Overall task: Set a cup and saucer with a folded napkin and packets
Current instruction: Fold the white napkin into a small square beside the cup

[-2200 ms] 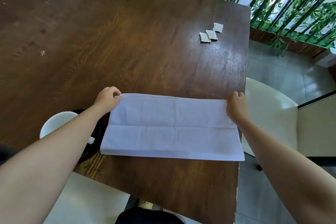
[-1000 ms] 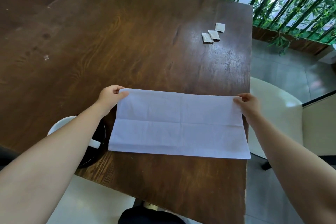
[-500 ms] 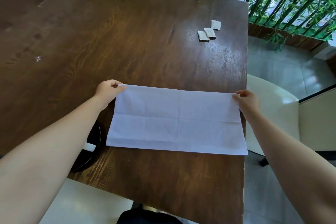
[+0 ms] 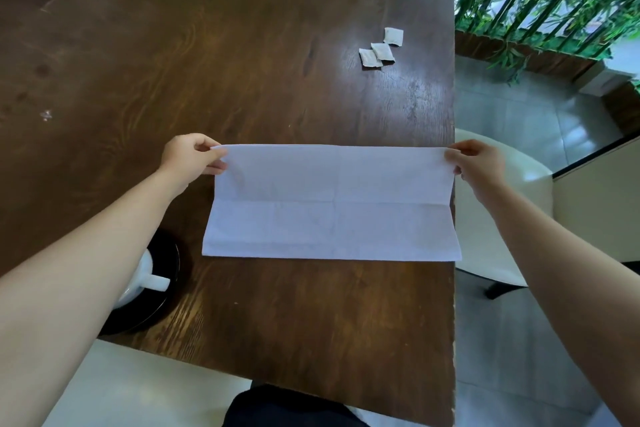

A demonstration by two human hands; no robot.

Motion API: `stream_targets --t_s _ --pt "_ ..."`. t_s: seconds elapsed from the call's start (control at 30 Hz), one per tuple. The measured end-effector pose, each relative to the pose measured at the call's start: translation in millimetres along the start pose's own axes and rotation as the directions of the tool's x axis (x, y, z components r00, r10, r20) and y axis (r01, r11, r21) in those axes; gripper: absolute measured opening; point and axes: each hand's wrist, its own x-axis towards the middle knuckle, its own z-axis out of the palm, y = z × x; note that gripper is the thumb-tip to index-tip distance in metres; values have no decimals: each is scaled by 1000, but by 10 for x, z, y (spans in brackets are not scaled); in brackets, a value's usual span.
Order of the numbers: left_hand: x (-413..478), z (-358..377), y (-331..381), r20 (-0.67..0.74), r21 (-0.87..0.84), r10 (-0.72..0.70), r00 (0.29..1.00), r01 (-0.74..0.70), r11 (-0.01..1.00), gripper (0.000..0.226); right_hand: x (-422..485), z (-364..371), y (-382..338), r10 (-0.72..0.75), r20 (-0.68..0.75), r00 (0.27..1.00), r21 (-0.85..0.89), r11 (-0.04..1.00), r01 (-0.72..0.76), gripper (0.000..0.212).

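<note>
A white napkin (image 4: 332,204) lies unfolded as a wide rectangle on the dark wooden table (image 4: 207,62), its far half lifted off the wood along a crease. My left hand (image 4: 192,159) pinches its far left corner and my right hand (image 4: 476,163) pinches its far right corner. A white cup (image 4: 145,279) stands on a black saucer (image 4: 162,302) at the near left, mostly hidden under my left forearm. Three small white packets (image 4: 381,48) lie together toward the far right of the table.
The table's right edge runs just past the napkin's right side. A white chair (image 4: 512,218) stands below that edge on a grey tiled floor. Green bamboo fills the window at the back right.
Both hands have raised the napkin's far edge off the table, tilting the far half up along the middle crease. The cup's handle has come into view under my left arm.
</note>
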Motion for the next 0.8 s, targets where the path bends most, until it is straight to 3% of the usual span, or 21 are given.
stream_targets --t_s 0.17,0.33,0.47,0.63,0.8 --pt "-165 -99 17 13 58 105 994 -105 993 11 -180 -179 -71 -86 30 996 32 996 85 7" --pt "-500 -244 -50 57 263 241 969 -248 932 10 -473 -346 68 -173 95 980 -66 981 180 6" --pt "-751 -261 -178 128 439 377 917 -394 808 7 -727 -426 297 -201 145 969 -96 972 215 6" --pt "-967 -217 -347 184 557 398 899 -429 711 7 -953 -405 526 -212 198 957 -162 956 245 9" --pt "-1140 -138 -489 237 709 430 871 -458 537 5 -1061 -360 680 -203 230 952 -222 941 255 10"
